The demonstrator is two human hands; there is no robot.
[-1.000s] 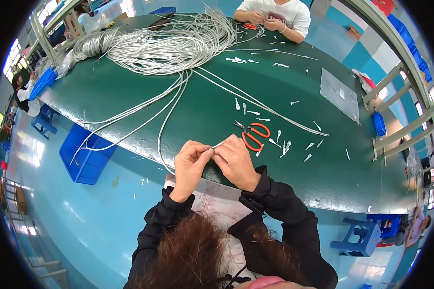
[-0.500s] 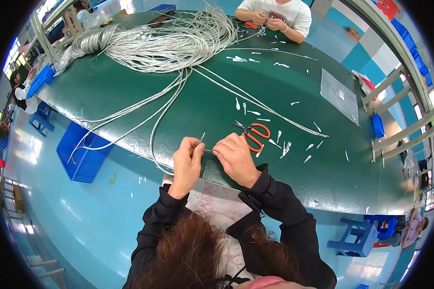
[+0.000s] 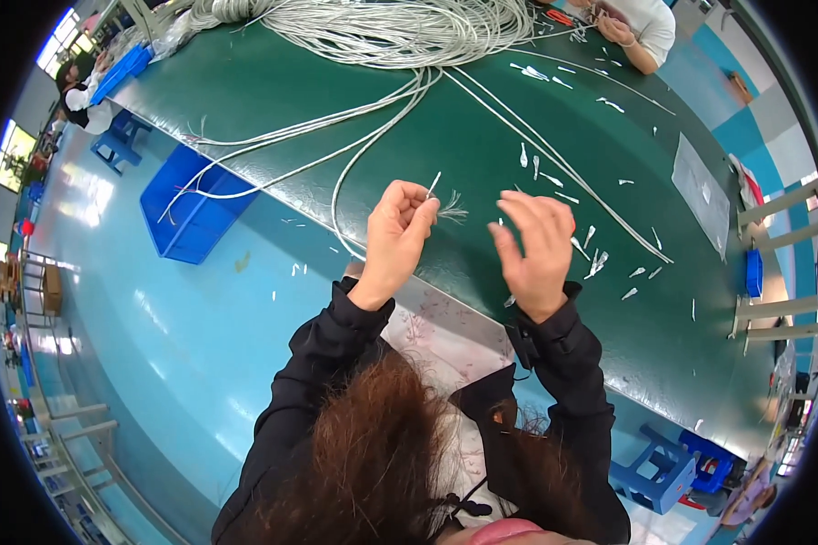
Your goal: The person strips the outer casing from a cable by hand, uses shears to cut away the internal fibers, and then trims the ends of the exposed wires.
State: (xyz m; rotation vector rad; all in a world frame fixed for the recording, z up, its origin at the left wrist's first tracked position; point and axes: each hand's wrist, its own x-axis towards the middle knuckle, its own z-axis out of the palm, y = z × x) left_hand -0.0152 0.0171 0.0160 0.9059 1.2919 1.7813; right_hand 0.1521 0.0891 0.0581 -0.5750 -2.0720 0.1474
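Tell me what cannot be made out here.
- Base of thin, pale, frayed wire strands: head view, hidden by bare left hand.
- Far side of the grey-white cable bundle: head view, cut off by upper edge.
- Head of the white-shirted co-worker: same view, same edge.

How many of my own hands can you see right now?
2. Your left hand is pinching a cable end with frayed strands; your right hand is over the green table, apart from it, fingers spread. Neither is hidden.
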